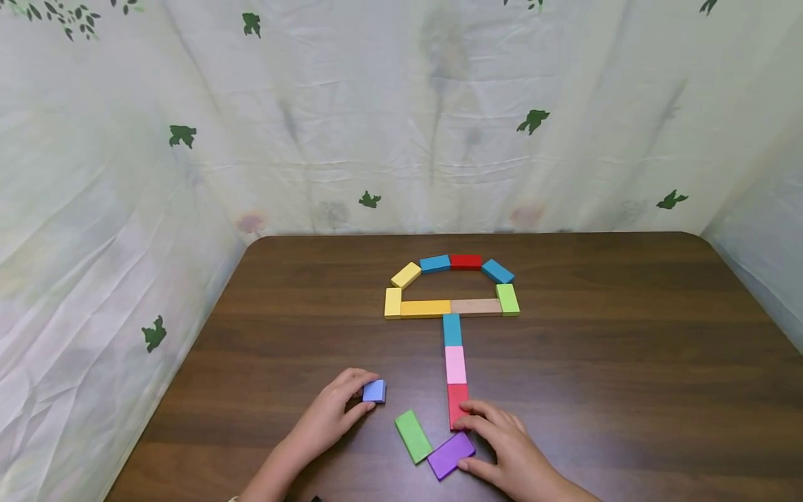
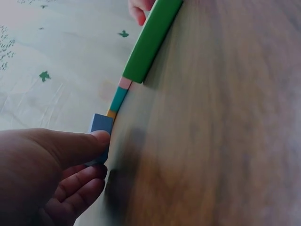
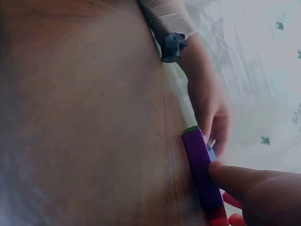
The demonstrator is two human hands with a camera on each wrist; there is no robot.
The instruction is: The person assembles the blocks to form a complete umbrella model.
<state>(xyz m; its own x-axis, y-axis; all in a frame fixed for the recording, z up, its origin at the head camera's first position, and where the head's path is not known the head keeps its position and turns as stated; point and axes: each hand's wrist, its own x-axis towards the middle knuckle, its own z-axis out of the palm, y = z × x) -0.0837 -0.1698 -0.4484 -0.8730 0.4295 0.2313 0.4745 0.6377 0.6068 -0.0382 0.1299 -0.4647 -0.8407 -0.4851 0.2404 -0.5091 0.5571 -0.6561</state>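
My left hand (image 1: 331, 411) pinches a small blue block (image 1: 374, 392) between thumb and fingers, left of the block column. The fingers of my right hand (image 1: 511, 446) touch the lower end of a red block (image 1: 458, 406), while its thumb rests against a purple block (image 1: 452, 455). That purple block lies slanted just below the red one. Beside it, a light green block (image 1: 413, 436) is tilted, one corner close to the purple block. In the right wrist view, the thumb presses the near side of the purple block (image 3: 202, 169).
Above the red block, a pink block (image 1: 456, 365) and a teal block (image 1: 452, 330) continue the column. It meets a dome outline of several blocks, with yellow (image 1: 425, 309) and tan (image 1: 476, 307) ones along its base. A patterned cloth (image 1: 401, 125) hangs behind the brown table (image 1: 627, 362).
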